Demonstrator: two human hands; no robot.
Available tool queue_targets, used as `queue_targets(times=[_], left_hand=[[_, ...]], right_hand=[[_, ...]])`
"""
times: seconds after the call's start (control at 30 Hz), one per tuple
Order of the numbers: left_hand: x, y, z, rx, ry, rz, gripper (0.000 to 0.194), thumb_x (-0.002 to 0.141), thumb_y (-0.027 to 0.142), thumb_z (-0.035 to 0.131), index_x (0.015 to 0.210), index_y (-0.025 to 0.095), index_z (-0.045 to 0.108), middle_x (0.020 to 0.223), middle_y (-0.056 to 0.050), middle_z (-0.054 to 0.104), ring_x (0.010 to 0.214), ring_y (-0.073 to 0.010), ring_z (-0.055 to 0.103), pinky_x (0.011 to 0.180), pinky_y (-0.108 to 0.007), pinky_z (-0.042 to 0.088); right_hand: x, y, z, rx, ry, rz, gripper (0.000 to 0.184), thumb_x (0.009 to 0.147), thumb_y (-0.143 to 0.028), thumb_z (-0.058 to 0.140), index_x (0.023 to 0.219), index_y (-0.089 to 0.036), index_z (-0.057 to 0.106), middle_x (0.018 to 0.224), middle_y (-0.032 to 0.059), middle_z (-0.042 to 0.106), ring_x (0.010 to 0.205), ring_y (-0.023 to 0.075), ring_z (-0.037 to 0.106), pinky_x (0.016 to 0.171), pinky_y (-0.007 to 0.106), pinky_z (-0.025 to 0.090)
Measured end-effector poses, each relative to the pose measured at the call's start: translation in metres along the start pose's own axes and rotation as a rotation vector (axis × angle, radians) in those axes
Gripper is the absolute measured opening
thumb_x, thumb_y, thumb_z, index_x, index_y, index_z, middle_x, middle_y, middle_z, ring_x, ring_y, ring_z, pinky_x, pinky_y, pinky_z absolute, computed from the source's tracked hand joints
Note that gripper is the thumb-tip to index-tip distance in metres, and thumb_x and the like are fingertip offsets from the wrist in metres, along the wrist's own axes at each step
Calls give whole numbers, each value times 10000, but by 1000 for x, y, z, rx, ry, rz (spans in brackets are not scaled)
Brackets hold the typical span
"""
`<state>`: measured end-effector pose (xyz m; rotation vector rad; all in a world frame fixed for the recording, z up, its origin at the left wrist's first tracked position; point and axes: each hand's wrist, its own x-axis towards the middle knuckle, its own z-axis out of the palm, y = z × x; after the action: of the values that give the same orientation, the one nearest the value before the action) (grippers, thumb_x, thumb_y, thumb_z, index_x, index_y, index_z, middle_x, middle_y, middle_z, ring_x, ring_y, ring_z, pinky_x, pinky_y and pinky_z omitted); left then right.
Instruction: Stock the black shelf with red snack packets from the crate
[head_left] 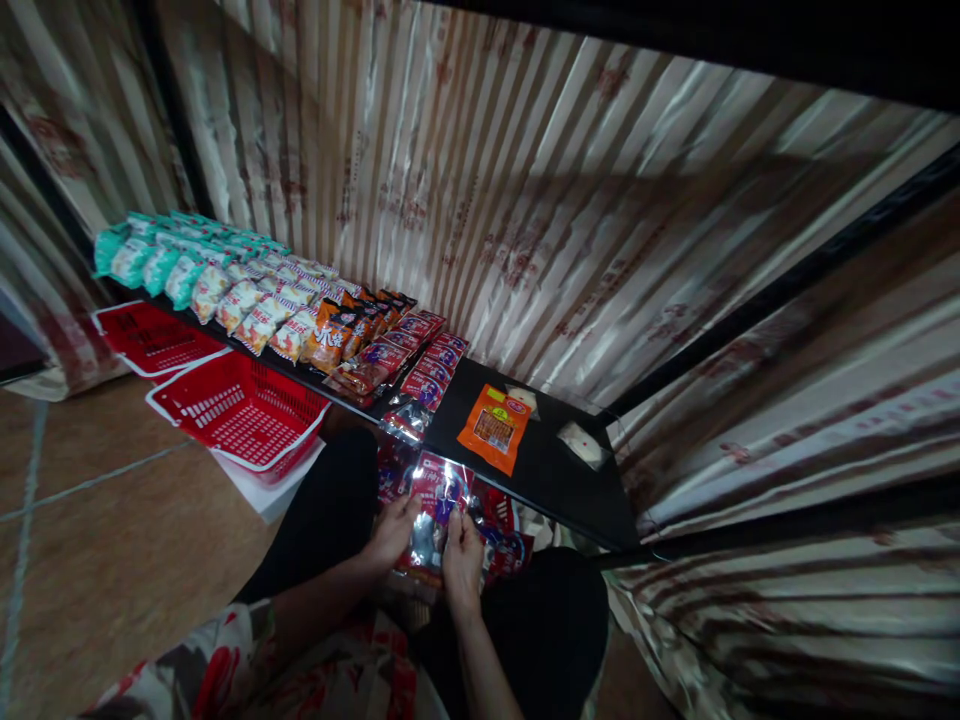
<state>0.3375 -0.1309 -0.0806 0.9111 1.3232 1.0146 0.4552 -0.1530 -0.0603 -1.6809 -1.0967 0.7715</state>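
Observation:
Between my knees I hold a shiny red and purple snack packet (431, 510) upright by its two sides. My left hand (395, 530) grips its left edge and my right hand (463, 560) pinches the right edge. More red packets (506, 535) lie behind and below it, partly hidden by my hands and legs. Just beyond, on the black shelf (577, 500), a row of similar red packets (429, 375) lies overlapped, next to another row of red packets (379, 360). To the right of them an orange packet (495, 430) lies flat.
Orange-black bags (330, 335), white bags (259, 325) and teal bags (157, 270) fill the shelf's left part. Two small white packs (581, 445) lie at its right. Red baskets (247, 410) stand on the floor at left. A curtain (480, 200) hangs behind; black posts (780, 285) frame the shelf.

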Motion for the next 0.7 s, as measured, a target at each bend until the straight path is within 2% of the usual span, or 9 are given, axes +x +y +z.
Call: queue_targets(times=[0.27, 0.53, 0.7], left_hand=[[1, 11, -4, 208, 67, 58, 388, 829, 457, 399, 690, 157, 603, 686, -29, 633, 674, -167, 571, 587, -233, 397], [8, 22, -13, 336, 67, 90, 391, 854, 387, 329, 710, 165, 617, 698, -34, 634, 661, -166, 567, 566, -237, 366], [14, 31, -21, 350, 62, 33, 382, 851, 397, 349, 734, 168, 632, 721, -40, 648, 682, -174, 581, 584, -242, 374]], right_hand=[[-2, -10, 4, -9, -5, -12, 498, 737, -666, 402, 648, -205, 566, 547, -20, 562, 552, 142, 491, 536, 241, 356], [-4, -29, 8, 48, -65, 106, 469, 704, -662, 458, 651, -206, 552, 484, -41, 515, 486, 136, 478, 481, 236, 366], [-3, -34, 14, 176, -122, 128, 447, 690, -623, 524, 769, -188, 596, 650, 7, 632, 613, 173, 572, 568, 257, 437]])
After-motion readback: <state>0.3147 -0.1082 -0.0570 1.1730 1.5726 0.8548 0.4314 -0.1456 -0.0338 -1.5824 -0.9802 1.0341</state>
